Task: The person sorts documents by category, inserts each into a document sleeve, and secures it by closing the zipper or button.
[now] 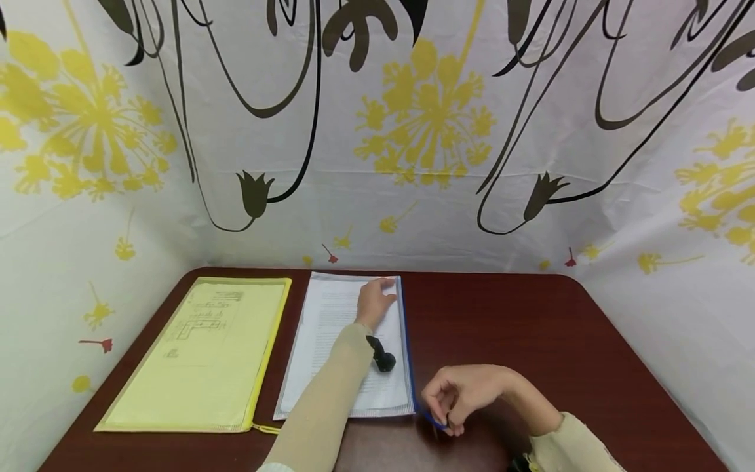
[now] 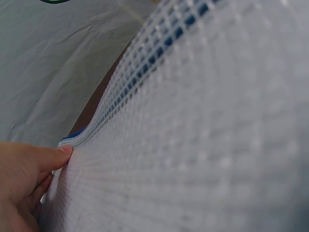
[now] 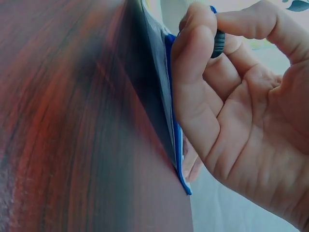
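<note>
A clear mesh zip pouch (image 1: 330,328) with a blue zipper along its right side lies on the table, printed sheets showing through it. At its far right corner my left hand (image 1: 375,303) pinches the edge by the zipper; the left wrist view shows the thumb (image 2: 60,153) on the mesh, close to the blue strip. My right hand (image 1: 468,393) is at the near right corner, fingers curled and pinching the zipper's blue end (image 1: 433,419). Between those fingers shows a small black ridged piece (image 3: 218,44), whose kind I cannot tell.
A yellow zip pouch (image 1: 218,354) with a drawing inside lies to the left, its zipper tail (image 1: 265,429) pointing toward the near pouch corner. The dark red-brown table (image 1: 501,314) extends right. Patterned white cloth (image 1: 377,216) walls the back and sides.
</note>
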Demonstrator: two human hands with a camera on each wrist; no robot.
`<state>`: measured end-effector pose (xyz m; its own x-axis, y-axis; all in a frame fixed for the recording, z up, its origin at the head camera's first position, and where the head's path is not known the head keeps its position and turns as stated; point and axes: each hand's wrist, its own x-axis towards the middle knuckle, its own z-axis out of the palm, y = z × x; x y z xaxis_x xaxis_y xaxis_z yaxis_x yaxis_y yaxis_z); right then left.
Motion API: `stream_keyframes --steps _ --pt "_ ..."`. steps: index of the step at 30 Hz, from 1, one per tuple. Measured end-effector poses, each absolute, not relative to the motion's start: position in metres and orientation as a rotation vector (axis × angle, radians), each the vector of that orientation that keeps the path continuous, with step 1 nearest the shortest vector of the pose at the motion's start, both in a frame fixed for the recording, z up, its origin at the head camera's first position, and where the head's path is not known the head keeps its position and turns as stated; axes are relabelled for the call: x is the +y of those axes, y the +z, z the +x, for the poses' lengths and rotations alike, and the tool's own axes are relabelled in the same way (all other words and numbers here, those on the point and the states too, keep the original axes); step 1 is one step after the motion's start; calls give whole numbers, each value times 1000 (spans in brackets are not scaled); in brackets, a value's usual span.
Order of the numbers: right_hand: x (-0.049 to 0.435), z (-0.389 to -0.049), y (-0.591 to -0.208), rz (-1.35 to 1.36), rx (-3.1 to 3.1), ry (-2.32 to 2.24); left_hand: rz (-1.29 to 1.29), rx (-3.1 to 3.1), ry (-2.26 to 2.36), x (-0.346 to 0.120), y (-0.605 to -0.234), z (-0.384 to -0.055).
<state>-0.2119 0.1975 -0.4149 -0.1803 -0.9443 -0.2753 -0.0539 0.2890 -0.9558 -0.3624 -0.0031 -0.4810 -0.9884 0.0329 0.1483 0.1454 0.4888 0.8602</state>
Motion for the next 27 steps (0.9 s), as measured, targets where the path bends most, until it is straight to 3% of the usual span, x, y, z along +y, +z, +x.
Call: stream_keyframes --steps 27 --pt "219 -237 -431 -814 1773 -1132 -235 -2655 -1543 -8 -482 -364"
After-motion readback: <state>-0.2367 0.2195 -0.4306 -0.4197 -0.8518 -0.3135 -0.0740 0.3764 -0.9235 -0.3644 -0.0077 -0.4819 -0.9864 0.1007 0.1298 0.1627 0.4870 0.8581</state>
